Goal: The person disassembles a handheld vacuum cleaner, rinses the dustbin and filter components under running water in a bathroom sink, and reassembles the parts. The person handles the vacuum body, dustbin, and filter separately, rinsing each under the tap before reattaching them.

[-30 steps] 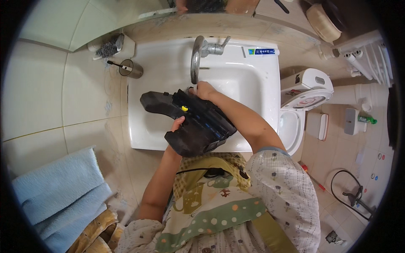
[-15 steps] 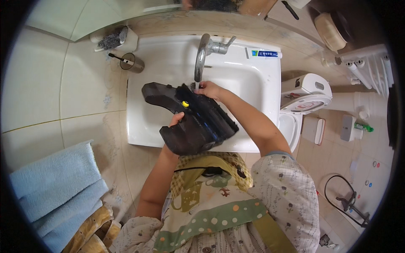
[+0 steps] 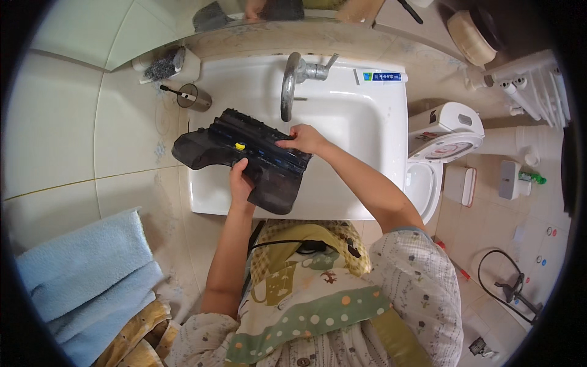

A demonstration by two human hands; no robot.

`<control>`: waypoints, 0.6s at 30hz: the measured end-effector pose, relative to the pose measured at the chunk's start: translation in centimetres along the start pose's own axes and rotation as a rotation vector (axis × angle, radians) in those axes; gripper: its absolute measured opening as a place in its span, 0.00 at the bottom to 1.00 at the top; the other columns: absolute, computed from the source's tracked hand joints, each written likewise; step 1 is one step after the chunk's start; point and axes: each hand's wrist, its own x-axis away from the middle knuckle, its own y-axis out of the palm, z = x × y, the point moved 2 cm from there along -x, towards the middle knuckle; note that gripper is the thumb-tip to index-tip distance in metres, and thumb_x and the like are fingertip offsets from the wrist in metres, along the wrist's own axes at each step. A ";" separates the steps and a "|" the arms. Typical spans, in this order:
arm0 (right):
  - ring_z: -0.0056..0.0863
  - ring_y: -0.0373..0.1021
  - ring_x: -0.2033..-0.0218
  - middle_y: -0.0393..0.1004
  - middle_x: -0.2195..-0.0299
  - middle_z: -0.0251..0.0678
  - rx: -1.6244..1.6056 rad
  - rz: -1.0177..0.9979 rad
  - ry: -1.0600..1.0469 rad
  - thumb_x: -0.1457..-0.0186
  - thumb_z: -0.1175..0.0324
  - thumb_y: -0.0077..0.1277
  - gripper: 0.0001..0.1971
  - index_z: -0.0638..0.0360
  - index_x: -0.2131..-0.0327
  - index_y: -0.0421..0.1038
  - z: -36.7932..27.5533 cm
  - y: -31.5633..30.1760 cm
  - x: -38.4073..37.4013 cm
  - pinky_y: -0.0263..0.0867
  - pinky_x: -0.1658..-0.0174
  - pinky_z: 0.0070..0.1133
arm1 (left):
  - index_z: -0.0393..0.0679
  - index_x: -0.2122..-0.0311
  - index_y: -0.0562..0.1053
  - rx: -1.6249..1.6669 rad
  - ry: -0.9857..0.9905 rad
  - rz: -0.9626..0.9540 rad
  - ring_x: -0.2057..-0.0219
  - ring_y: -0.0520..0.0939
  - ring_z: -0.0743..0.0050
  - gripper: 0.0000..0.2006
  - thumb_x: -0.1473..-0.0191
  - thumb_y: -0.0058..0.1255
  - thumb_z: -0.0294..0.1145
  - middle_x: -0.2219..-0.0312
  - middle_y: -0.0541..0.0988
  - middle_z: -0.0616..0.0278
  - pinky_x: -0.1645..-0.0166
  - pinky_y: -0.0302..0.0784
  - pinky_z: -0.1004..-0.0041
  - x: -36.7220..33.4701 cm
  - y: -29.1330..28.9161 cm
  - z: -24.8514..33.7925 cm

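A dark, see-through plastic water tank (image 3: 269, 177) with a curved notch and a small yellow plug (image 3: 239, 146) is held over the left part of the white sink (image 3: 361, 177). My left hand (image 3: 243, 180) grips its near edge at the notch, thumb on top and the other fingers hidden beneath. At the far right corner, my right hand (image 3: 304, 139) pinches the tank's edge with bent fingers. The metal faucet (image 3: 288, 88) stands just beyond, and no water stream shows under its spout.
A toothpaste tube (image 3: 382, 77) lies on the sink's back right rim. To the left stand a cup with a toothbrush (image 3: 194, 96) and a white holder with a grey scrubber (image 3: 166, 66). Blue towels (image 3: 92, 263) hang at the left. A toilet (image 3: 423, 186) is right of the sink.
The tank has moved left, away from under the spout, and has turned in my hands. My right hand has come nearer to me along with it. The thin water stream no longer shows.
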 end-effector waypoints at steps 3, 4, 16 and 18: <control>0.29 0.72 0.69 0.73 0.75 0.44 0.072 -0.003 -0.052 0.50 0.42 0.54 0.28 0.65 0.71 0.75 -2.0 -0.9 -0.2 0.67 0.64 0.25 | 0.39 0.45 0.63 0.103 -0.034 -0.004 0.50 0.73 0.59 0.26 0.48 0.45 0.38 0.50 0.72 0.53 0.44 0.67 0.62 0.0 0.2 0.2; 0.27 0.72 0.66 0.74 0.72 0.42 0.063 0.046 -0.198 0.45 0.46 0.51 0.26 0.66 0.65 0.74 -1.4 -0.3 -0.7 0.66 0.61 0.24 | 0.39 0.45 0.62 0.162 -0.045 -0.016 0.49 0.73 0.58 0.26 0.49 0.45 0.39 0.50 0.71 0.53 0.43 0.67 0.62 -0.1 0.4 0.3; 0.17 0.68 0.62 0.74 0.63 0.31 -0.704 0.016 0.079 0.47 0.72 0.55 0.16 0.62 0.54 0.70 2.1 1.1 -0.4 0.65 0.57 0.17 | 0.41 0.46 0.63 0.183 0.093 -0.068 0.49 0.72 0.58 0.24 0.47 0.44 0.40 0.50 0.71 0.55 0.44 0.68 0.61 -1.0 1.5 -0.8; 0.18 0.69 0.59 0.74 0.62 0.32 -0.887 0.021 0.144 0.46 0.74 0.53 0.16 0.62 0.52 0.69 0.8 0.8 0.6 0.66 0.55 0.18 | 0.41 0.47 0.64 0.236 0.066 -0.048 0.50 0.73 0.59 0.23 0.46 0.43 0.40 0.51 0.72 0.56 0.44 0.68 0.61 -1.3 0.9 -0.7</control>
